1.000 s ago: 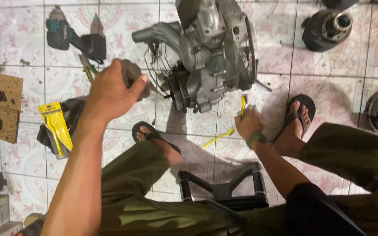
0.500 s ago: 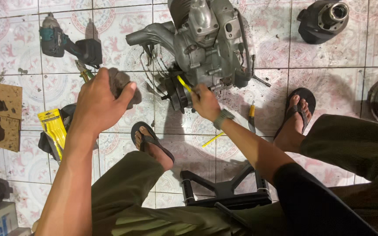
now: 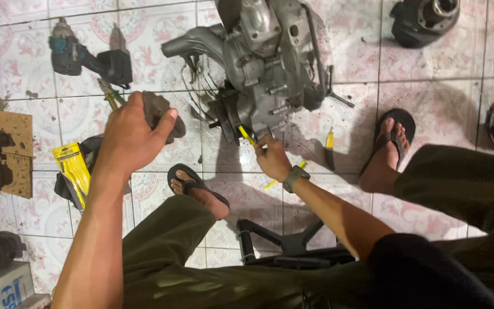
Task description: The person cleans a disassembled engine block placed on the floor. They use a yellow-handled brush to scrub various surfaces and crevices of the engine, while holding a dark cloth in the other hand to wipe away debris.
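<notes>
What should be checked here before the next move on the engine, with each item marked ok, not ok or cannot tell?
1. Right hand grips the yellow-handled tool: ok.
2. Tool tip seated on the engine: cannot tell, hidden.
3. Left hand holds the grey rag: ok.
4. Left hand steadying the engine: not ok, apart from it.
5. Spare yellow screwdriver lies beside the right hand: ok.

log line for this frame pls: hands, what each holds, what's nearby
left hand: grips dark rag | right hand: yellow-handled tool at grey engine | nearby: cordless drill, yellow-handled screwdriver on tiled floor
</notes>
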